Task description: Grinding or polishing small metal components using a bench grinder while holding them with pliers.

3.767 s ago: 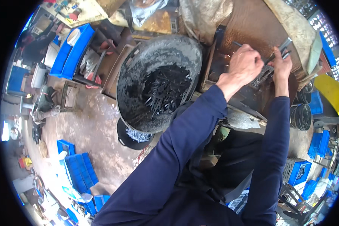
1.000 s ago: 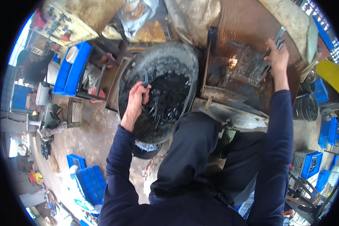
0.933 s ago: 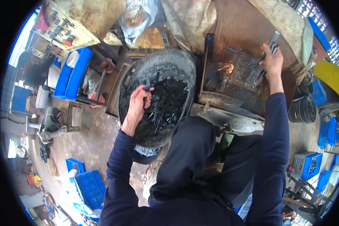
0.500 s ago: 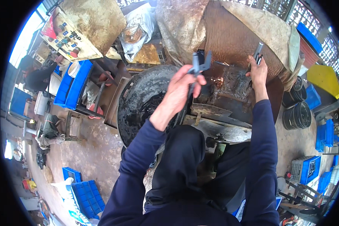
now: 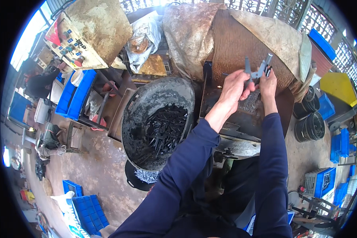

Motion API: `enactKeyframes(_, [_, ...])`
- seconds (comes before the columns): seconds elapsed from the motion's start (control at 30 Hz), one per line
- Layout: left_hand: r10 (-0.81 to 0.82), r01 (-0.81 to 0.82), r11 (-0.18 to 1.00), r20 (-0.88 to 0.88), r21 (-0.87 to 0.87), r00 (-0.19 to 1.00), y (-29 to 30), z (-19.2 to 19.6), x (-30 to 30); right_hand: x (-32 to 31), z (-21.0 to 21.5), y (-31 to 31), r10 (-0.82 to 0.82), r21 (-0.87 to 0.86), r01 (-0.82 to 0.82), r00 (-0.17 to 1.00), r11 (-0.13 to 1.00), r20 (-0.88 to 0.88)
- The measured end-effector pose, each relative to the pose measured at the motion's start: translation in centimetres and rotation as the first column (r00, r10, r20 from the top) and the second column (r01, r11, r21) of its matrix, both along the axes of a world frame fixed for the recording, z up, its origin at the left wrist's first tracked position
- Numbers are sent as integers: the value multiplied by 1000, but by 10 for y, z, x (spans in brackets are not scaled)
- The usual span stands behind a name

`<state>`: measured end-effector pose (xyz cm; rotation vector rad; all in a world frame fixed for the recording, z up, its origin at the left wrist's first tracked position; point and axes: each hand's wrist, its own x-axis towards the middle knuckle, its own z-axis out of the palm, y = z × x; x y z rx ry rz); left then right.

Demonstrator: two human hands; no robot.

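Looks like a two-hand line-up step: left hand (image 5: 235, 88) pinches the grey forked piece (image 5: 258, 74), right hand (image 5: 269, 84) has fingers closed round a slim metal bar (image 5: 268, 59), both over the brown worktop (image 5: 246, 122), contact between pieces unclear; next move calls for steady grips.

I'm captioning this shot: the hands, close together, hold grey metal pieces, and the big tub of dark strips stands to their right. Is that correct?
The side is wrong: the head view shows the big tub of dark strips to the left of the left hand and the right hand. The rest stands.
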<state>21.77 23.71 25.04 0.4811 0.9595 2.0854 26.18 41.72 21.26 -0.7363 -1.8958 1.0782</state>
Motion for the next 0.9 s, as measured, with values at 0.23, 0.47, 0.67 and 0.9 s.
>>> enactKeyframes(0.23, [66, -68, 969, -19, -236, 998, 2, -24, 0, -4, 3, -6, 9, -79, -10, 1000, 997, -16])
enactKeyframes(0.47, [28, -75, 962, -178, -263, 984, 13, -31, 7, -3, 1, -1, -1, -59, 1, 1000, 998, -12])
enactKeyframes(0.67, [0, -72, 963, -266, -259, 964, 18, -34, 9, -4, 2, -3, 9, -59, -11, 1000, 998, -18])
enactKeyframes(0.9, [10, -335, 872, -670, -357, 742, 24, -44, 8, -2, 4, -6, -3, -72, 1, 1000, 997, -21])
